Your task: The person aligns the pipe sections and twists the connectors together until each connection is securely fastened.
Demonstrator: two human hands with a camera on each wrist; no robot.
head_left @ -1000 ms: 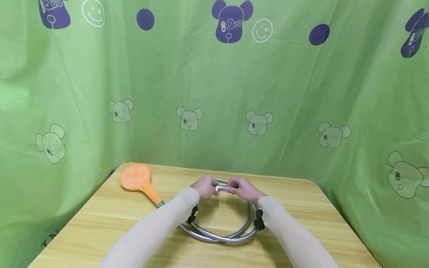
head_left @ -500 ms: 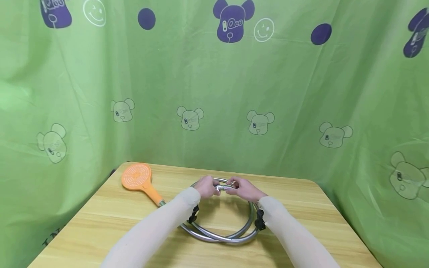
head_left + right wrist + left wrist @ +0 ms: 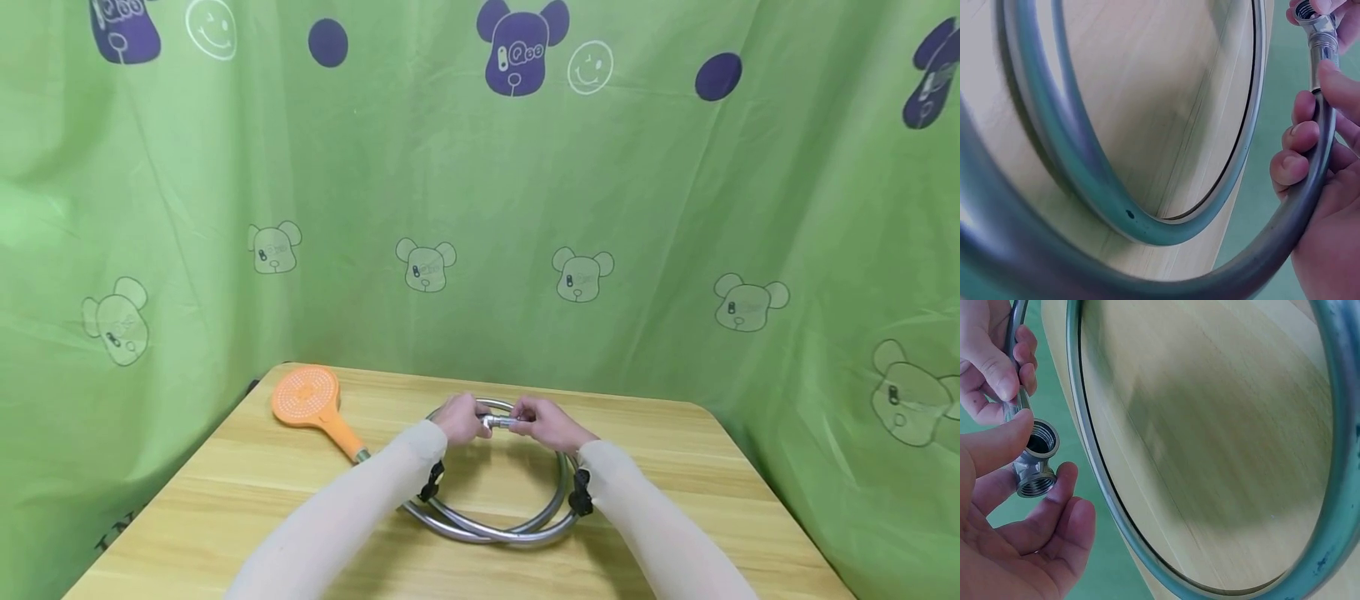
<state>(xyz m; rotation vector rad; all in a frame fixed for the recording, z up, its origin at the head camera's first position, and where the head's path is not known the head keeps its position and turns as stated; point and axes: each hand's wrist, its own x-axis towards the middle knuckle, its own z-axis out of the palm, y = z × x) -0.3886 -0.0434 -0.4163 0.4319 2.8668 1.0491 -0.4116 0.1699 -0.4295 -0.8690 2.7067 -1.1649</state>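
In the head view, a coiled grey metal shower hose (image 3: 480, 533) lies on the table beneath both forearms. Thumb and fingers of my left hand (image 3: 459, 419) pinch a small silver tee fitting (image 3: 1032, 464); two of its threaded mouths show in the left wrist view. My right hand (image 3: 553, 427) holds the end of the hose, its fingers curled round it just behind the metal end nut (image 3: 1321, 62). That nut sits right at the fitting's third mouth, in line with it. An orange shower head (image 3: 303, 396) joins the hose's other end, to the left of my left hand.
The wooden table (image 3: 675, 500) has rounded far corners. A green curtain (image 3: 480, 192) printed with bears and dots hangs round its back and sides. Black straps with cameras (image 3: 581, 493) sit at both wrists, close over the hose loops.
Half a second ago my right thumb and fingers were spread a little wider at the hose end; now they are drawn together on it. My left hand keeps its place on the tee fitting.
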